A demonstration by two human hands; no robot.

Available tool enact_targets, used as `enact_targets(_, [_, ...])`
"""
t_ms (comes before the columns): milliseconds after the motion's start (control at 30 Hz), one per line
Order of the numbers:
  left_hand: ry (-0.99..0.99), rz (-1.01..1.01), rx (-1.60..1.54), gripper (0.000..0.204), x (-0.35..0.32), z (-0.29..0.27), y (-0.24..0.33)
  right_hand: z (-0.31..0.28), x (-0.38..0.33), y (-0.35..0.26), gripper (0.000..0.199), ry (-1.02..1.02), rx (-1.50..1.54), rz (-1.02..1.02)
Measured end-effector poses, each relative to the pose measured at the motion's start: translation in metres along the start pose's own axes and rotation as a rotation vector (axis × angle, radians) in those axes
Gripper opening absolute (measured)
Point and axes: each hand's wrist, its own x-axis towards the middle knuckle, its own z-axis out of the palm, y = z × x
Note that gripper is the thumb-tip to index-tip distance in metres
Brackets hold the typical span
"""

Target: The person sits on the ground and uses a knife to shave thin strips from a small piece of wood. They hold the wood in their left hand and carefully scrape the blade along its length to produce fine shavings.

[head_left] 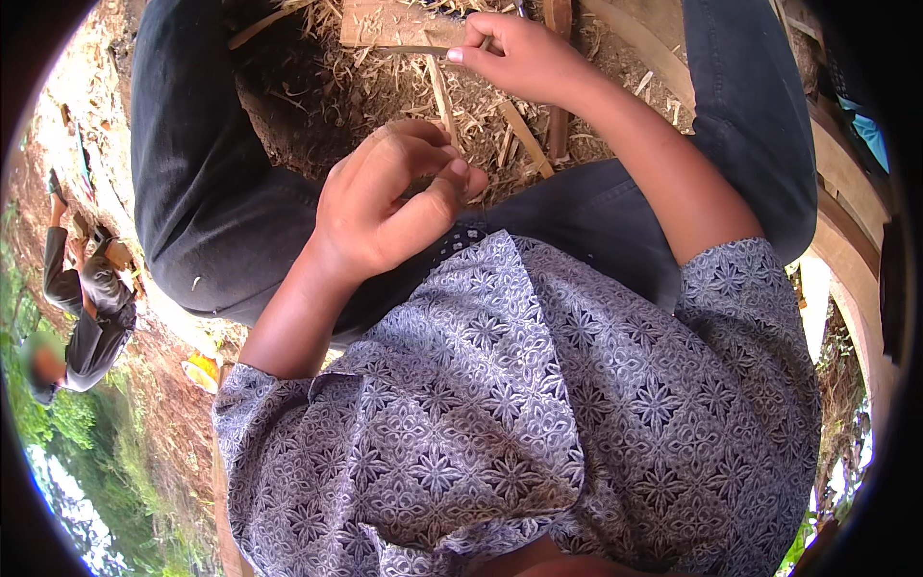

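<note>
My right hand (529, 60) is closed in a pinch around a thin, dark, slightly curved strip (409, 49), possibly a blade. The strip points left, along the near edge of a flat wooden board (385, 21). Nearer my body, my left hand (394, 197) is raised over my lap with its fingers curled and the thumb against the fingertips. Whatever it holds, if anything, is hidden. Just beyond its knuckles a narrow wood sliver (440, 96) lies among pale shavings.
Wood shavings (586, 58) and a short stick (526, 139) cover the ground between my bent legs. Curved timber pieces (851, 231) stand at the right. Far left, another person (91, 308) sits on bare earth; an orange object (200, 372) lies nearer.
</note>
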Motion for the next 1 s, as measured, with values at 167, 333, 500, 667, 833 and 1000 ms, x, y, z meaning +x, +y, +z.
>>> enact_targets(167, [-0.014, 0.021, -0.012, 0.039, 0.003, 0.0, -0.001, 0.006, 0.007, 0.011, 0.028, 0.156, -0.112, 0.151])
enact_targets(333, [0.016, -0.02, 0.007, 0.038, -0.002, -0.004, 0.0, -0.006, 0.009, -0.013, 0.026, 0.103, 0.056, 0.227])
enact_targets(500, [0.021, -0.024, 0.025, 0.037, -0.003, -0.006, -0.001, -0.022, -0.006, -0.036, 0.029, -0.121, 0.176, 0.057])
enact_targets(667, [0.066, -0.001, 0.035, 0.024, -0.003, 0.001, -0.003, -0.015, -0.006, -0.034, 0.029, -0.074, 0.109, 0.077])
enact_targets(833, [-0.005, 0.008, 0.017, 0.034, 0.0, 0.002, 0.002, -0.008, 0.002, -0.034, 0.031, 0.021, 0.012, 0.172])
enact_targets(1000, [-0.031, 0.002, 0.006, 0.038, 0.001, 0.003, 0.003, 0.006, 0.012, -0.004, 0.028, 0.167, -0.076, 0.222])
